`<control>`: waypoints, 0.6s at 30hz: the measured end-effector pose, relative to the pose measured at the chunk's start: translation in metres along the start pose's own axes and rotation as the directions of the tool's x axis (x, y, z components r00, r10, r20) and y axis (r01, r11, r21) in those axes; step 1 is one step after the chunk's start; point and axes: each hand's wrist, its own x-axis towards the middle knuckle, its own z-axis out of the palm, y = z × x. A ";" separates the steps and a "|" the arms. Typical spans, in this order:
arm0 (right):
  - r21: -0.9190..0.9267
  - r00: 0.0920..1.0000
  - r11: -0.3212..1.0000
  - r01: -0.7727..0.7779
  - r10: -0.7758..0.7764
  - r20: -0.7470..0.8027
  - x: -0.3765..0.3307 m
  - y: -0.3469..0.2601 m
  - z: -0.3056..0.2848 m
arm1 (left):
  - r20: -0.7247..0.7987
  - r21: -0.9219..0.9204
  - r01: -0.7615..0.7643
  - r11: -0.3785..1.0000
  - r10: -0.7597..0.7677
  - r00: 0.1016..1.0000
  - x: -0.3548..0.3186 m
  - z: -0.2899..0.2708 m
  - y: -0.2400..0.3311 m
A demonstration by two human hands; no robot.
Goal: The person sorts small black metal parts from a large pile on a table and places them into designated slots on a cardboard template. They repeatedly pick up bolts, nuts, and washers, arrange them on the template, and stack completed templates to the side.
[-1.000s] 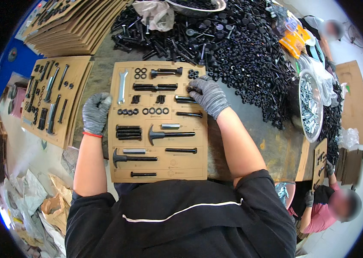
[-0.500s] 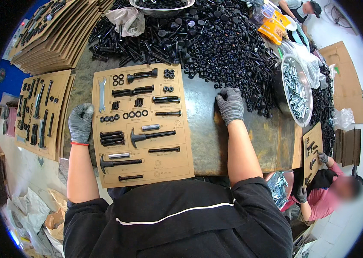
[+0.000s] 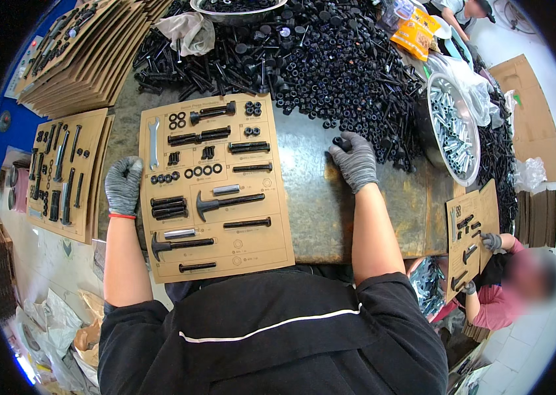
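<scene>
Left hand [image 3: 124,185], grey glove, fingers curled over the left edge of the cardboard parts card [image 3: 215,187], pinning it to the metal table [image 3: 330,204]. Right hand [image 3: 355,161] is off the card at 3 o'clock, fingers closing on a small black part at the lip of the black fastener pile [image 3: 330,72]; what exactly it grips, can't tell.

Judgement: pick one piece only, lift straight up so neighbours don't roll, keep the left hand planted so the card doesn't skid.

Room: bare steel strip between card and pile is the only free lane. Near edge of the card overhangs the table at 6 o'clock. Steel bowl of silver bolts [image 3: 452,128] crowds 2–3 o'clock; a finished card [image 3: 67,171] lies at 9 o'clock.
</scene>
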 end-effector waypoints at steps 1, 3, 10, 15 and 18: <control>-0.081 0.999 0.996 0.044 -0.045 -0.008 0.002 0.002 0.003 | 0.005 -0.010 0.007 1.000 -0.007 1.000 0.000 0.001 0.004; -0.159 0.999 0.986 0.043 -0.047 -0.019 0.008 0.005 0.006 | 0.011 -0.019 0.023 1.000 -0.022 1.000 0.001 0.003 0.007; -0.098 0.990 0.988 -0.119 0.125 0.057 0.009 -0.029 -0.006 | -0.003 -0.025 -0.017 1.000 0.017 1.000 -0.001 0.001 0.005; -0.290 0.991 0.948 -0.129 0.130 -0.014 0.009 -0.024 -0.008 | 0.007 -0.026 0.013 1.000 -0.013 1.000 -0.002 0.001 0.006; -0.343 0.991 0.936 -0.081 0.040 -0.125 0.012 -0.012 0.002 | 0.013 0.017 -0.020 1.000 0.020 1.000 -0.001 0.001 0.005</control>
